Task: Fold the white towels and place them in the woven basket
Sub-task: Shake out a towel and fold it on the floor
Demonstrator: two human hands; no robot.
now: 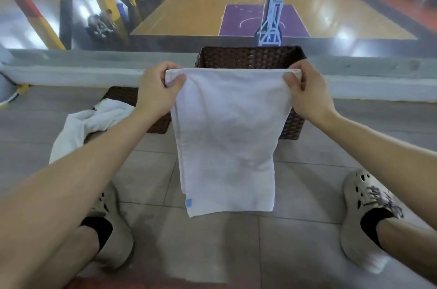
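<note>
The person holds a white towel (227,137) up by its top edge. The left hand (156,85) pinches the left corner between thumb and curled fingers, and the right hand (305,86) pinches the right corner the same way. The towel hangs flat above the tiled floor (307,194), with a small blue tag (188,202) near its lower left corner. Just behind it, on the far side, stands the dark woven basket (250,57) — to the left, crumpled white towels (78,128) spill from a lower basket (123,97).

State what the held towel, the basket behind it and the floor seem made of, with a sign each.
Towel: soft white cloth, probably cotton terry; hangs limp, matt, fuzzy.
Basket: dark brown woven rattan or plastic; criss-cross strands.
Floor: grey tiles, slight sheen; grout lines.
</note>
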